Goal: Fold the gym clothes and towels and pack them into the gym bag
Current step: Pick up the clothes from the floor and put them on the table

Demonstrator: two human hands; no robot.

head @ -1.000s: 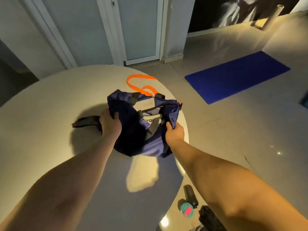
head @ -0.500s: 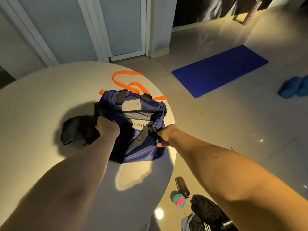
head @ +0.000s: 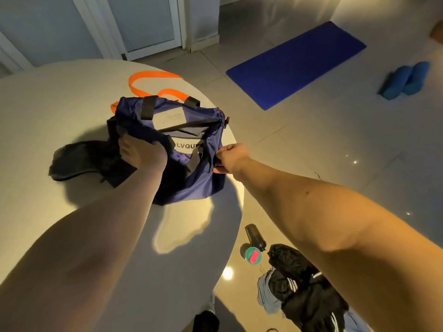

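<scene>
A purple gym bag (head: 196, 185) with orange straps (head: 148, 80) lies near the right edge of the round white table (head: 60, 104), its mouth open toward me. My left hand (head: 141, 154) grips the bag's left rim together with dark fabric. A black garment (head: 79, 161) trails from that hand onto the table at the left. My right hand (head: 230, 158) pinches the right rim of the bag. Black clothes with white stripes (head: 302, 283) and a light blue piece lie in a heap on the floor at the lower right.
A dark bottle (head: 256, 236) and a green-lidded container (head: 251, 254) sit on the floor beside the table. A blue mat (head: 294, 63) lies on the tiles farther back, with blue foam rollers (head: 405, 80) to its right. Doors stand behind the table.
The bag has settled flatter on the table and its mouth has spread wider. My right hand shifted from the bag's front corner to its right rim. The view dropped, showing the clothes on the floor.
</scene>
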